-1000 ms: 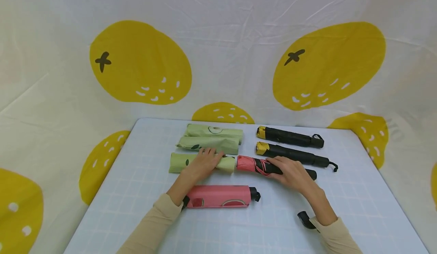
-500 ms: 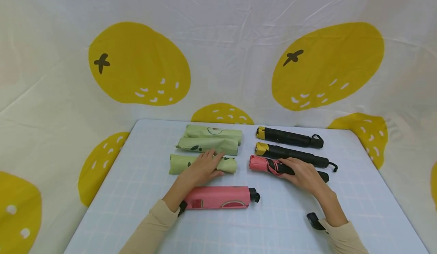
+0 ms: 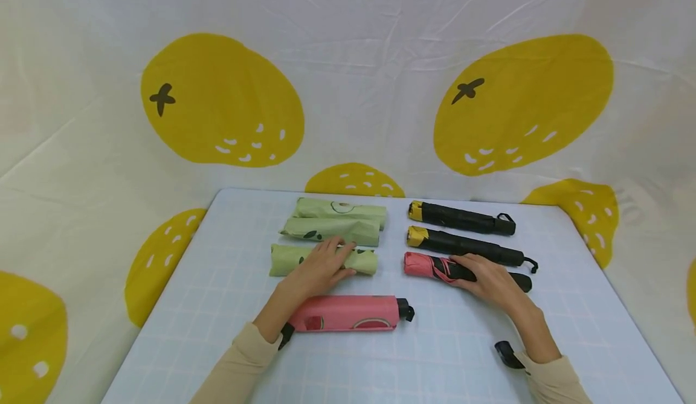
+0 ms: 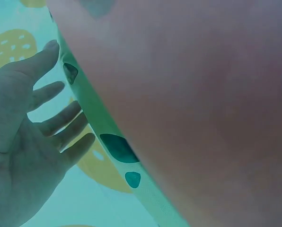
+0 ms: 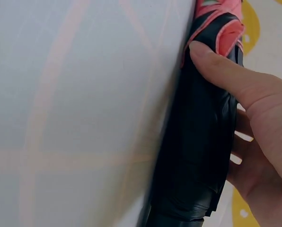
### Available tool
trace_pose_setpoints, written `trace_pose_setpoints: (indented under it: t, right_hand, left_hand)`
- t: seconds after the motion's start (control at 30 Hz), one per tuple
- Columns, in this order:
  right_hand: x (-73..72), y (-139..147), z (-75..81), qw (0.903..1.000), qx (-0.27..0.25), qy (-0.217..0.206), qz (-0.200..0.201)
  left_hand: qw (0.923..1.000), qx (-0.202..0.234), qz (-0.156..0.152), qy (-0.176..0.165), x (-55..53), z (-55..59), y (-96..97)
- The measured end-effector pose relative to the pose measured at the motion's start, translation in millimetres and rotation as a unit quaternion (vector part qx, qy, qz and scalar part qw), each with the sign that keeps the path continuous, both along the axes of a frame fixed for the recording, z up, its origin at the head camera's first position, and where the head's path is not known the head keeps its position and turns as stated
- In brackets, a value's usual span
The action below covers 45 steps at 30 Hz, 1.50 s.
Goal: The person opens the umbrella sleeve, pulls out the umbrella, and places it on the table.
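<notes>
Pink-and-black umbrella and right hand have shifted together to the person's right, widening the gap from the green roll; the left hand has hardly moved. A fruit-print cloth hangs behind the pale checked desk. Taking the watermelon-print umbrella as landmark: the green roll lies just beyond it, two more green rolls farther beyond; two black umbrellas lie beyond and to its right, the pink-and-black one nearer than both. As for the hands, the right grips that umbrella, thumb on its black fabric; the left is spread over the green roll — whether it bears weight, I cannot tell. Judging by looks, the gripped one should be light, stiff at the core, slippery outside — best held round the middle, folds pinned. Smallest, a cord loop trails from the nearer black umbrella.
</notes>
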State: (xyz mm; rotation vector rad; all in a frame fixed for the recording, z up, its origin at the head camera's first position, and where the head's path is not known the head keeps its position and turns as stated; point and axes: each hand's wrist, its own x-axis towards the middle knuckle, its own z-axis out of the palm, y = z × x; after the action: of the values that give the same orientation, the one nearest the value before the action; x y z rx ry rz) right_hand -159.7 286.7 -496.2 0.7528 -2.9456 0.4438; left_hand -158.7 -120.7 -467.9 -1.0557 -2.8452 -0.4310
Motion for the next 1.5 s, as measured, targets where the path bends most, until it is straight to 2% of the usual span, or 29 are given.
trace_pose_setpoints:
  t: [0.17,0.37,0.47,0.63,0.73,1.0,1.27,1.4,1.5]
  right_hand:
    - [1.8,1.0,1.5,0.999,-0.017,-0.042,-0.006]
    - [10.2,0.5,5.2,0.9964,-0.064,-0.054,0.014]
    - [15.2,-2.6,5.6,0.9954,-0.084,-0.015,0.045]
    - [20.8,-12.7,4.6,0.9867,-0.106,0.089,0.085]
    - [24.4,-19.8,5.2,0.983,-0.124,0.101,0.091]
    - [36.3,-41.5,9.3,0.9811,-0.15,0.08,0.094]
    - [45.5,-62.3,8.0,0.9774,-0.179,0.025,0.111]
    - [46.8,-70.4,4.6,0.9766,-0.172,0.019,0.127]
    - [48.4,-75.9,1.8,0.9756,-0.169,0.005,0.14]
  left_hand:
    - [0.9996,0.01,-0.008,0.024,3.2,-1.4,-0.1]
    - [0.9999,0.004,-0.011,0.003,9.9,-2.2,0.1]
    - [0.9999,0.003,-0.011,-0.002,14.6,-2.4,-0.3]
    - [0.9996,0.02,-0.014,0.012,23.2,-2.6,-2.7]
    - [0.9991,0.031,-0.018,0.023,29.2,-2.5,-3.6]
    - [0.9981,0.05,-0.017,0.031,43.4,-0.7,-1.5]
    - [0.9986,0.047,-0.016,0.017,53.2,2.2,2.5]
    - [0.9995,0.03,-0.011,0.0,56.0,3.3,7.0]
    - [0.9994,0.011,-0.009,-0.032,58.8,2.8,12.0]
